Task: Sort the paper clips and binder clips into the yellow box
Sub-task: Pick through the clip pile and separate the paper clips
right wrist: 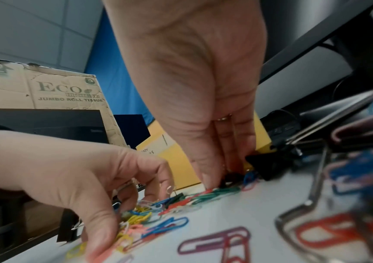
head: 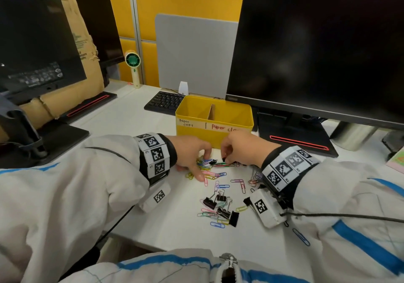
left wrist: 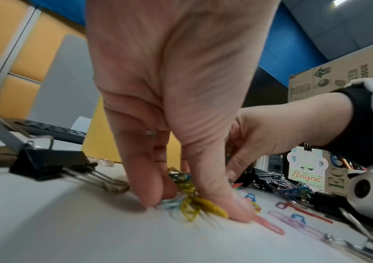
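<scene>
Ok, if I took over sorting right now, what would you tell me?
Left hand: fingers gathering a bunch of coloured paper clips on the desk.
Right hand: fingertips pinching a small black binder clip just in front of the yellow box.
Done: nothing visible in the box; its floor is hidden.
Left: loose paper clips and several black binder clips lie nearer you; each kind goes in its labelled side.

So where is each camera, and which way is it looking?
Head: worn up high, looking down at the desk, yellow box, both sleeves and hands.
Left wrist: low, looking along the left hand pinching a bunch of paper clips.
Right wrist: low, looking along the right hand reaching into clips by a black binder clip.
All three views show both hands; both wrist views show the box.
</scene>
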